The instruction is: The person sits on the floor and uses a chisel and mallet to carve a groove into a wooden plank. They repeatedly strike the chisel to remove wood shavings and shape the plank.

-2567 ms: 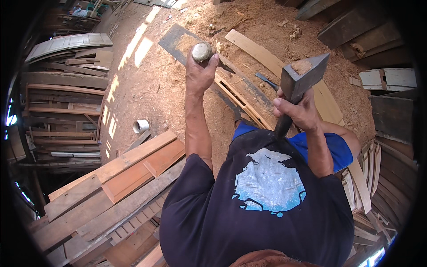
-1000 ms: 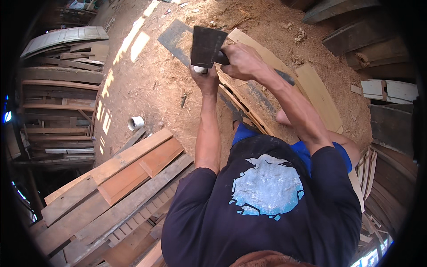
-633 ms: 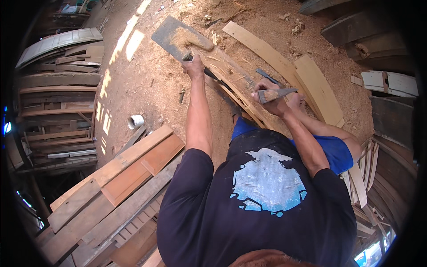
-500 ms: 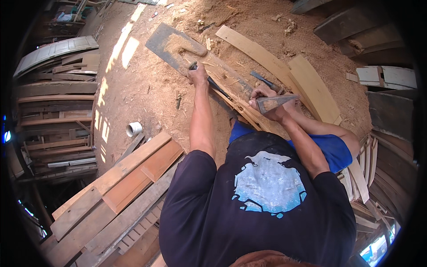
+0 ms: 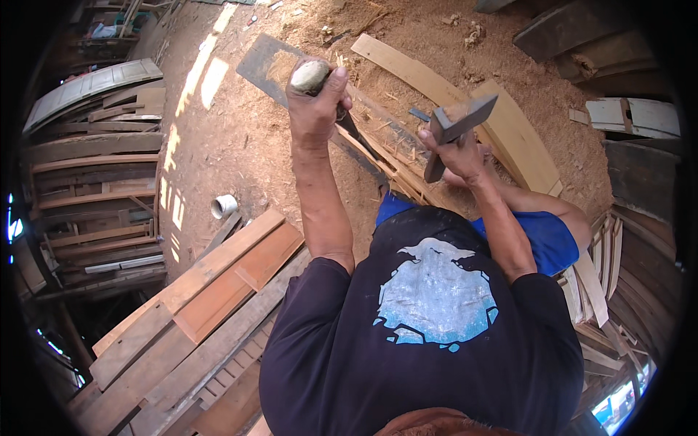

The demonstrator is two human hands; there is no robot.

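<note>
Chisel (image 5: 310,77), slanting down over workpiece (image 5: 398,170), is clamped in L hand (image 5: 316,110), butt uncovered, prob. for striking; R hand (image 5: 461,155), apart, grips mallet (image 5: 467,122) right of workpiece, maybe choked up for control. Tip contact unclear.

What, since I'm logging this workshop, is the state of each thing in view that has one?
Pale-ended dark chisel: gripped in the left hand, blade angled down.
Dark grey wedge-headed mallet: gripped in the right hand.
Light-brown wooden timber: splintered.
White cylindrical container: open-ended; upright or tipped unclear.
Dark grey rectangular board: partly sawdust-covered.
Orange-brown wooden panel: lying on stacked boards.
</note>
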